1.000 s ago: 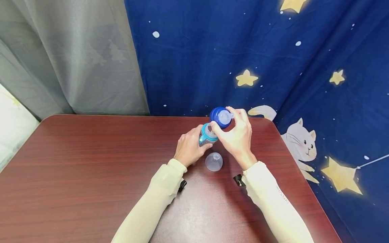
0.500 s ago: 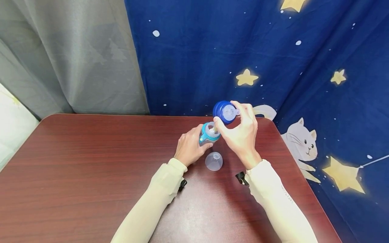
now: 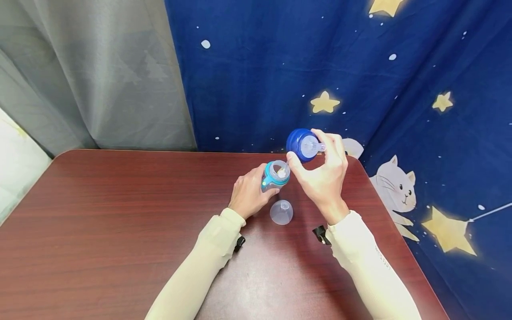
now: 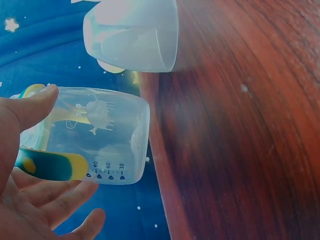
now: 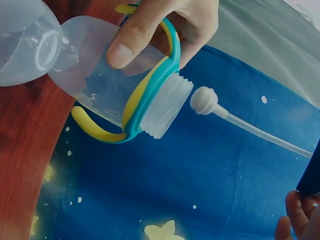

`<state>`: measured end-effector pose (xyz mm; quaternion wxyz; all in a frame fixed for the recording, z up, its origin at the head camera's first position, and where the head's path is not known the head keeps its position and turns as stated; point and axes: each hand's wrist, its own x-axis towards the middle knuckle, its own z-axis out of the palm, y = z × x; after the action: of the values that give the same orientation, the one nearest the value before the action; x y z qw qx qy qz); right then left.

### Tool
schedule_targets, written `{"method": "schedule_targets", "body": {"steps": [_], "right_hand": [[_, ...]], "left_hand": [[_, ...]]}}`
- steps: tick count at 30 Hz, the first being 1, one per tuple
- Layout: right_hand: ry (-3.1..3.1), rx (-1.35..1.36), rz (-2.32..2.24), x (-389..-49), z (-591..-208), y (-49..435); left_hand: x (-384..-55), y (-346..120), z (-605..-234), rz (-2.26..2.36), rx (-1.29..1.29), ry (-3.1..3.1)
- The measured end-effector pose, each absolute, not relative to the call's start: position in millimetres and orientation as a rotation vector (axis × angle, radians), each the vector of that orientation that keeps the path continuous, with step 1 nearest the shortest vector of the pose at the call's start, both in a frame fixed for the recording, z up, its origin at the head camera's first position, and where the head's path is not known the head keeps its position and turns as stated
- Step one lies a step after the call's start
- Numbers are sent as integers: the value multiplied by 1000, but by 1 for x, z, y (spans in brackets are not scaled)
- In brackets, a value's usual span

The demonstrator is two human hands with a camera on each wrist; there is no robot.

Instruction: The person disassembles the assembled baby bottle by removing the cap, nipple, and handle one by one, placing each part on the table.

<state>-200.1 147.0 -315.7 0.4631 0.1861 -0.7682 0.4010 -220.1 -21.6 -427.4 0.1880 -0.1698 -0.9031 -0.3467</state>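
My left hand (image 3: 249, 190) grips a clear baby bottle (image 4: 107, 137) with teal and yellow handles (image 5: 131, 106). Its threaded neck (image 5: 167, 106) is uncovered and, in the head view, faces up. To the right and slightly higher, my right hand (image 3: 325, 178) pinches a blue screw collar (image 3: 299, 144) with a clear nipple (image 3: 314, 146) tilted sideways. From the collar runs a thin straw (image 5: 260, 132) ending in a white ball weight (image 5: 203, 101). In the right wrist view the ball is just outside the bottle's mouth.
A clear domed cap (image 3: 282, 213) stands on the reddish-brown table (image 3: 132, 213), just in front of the bottle. A blue star curtain (image 3: 248, 80) and a grey curtain (image 3: 132, 89) hang behind the table's far edge.
My right hand has moved up and to the right with the blue collar, and the straw has come up out of the bottle's mouth. My left hand and the bottle have stayed in place.
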Motion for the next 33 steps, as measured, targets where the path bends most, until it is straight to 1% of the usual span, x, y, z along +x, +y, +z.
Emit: {"method": "schedule_targets", "body": {"steps": [9,21,33], "right_hand": [[-1882,500,973,-194,-319,150],[-2046,608,979,-184,-344,154],[-2162,623,904,-176,-371,152]], "left_hand": [[-221,-23,-425,-961,-467,-2541],[-220,-25,-424,-969,-434,-2554],[-225,-30,-423,-968,-428,-2565]]}}
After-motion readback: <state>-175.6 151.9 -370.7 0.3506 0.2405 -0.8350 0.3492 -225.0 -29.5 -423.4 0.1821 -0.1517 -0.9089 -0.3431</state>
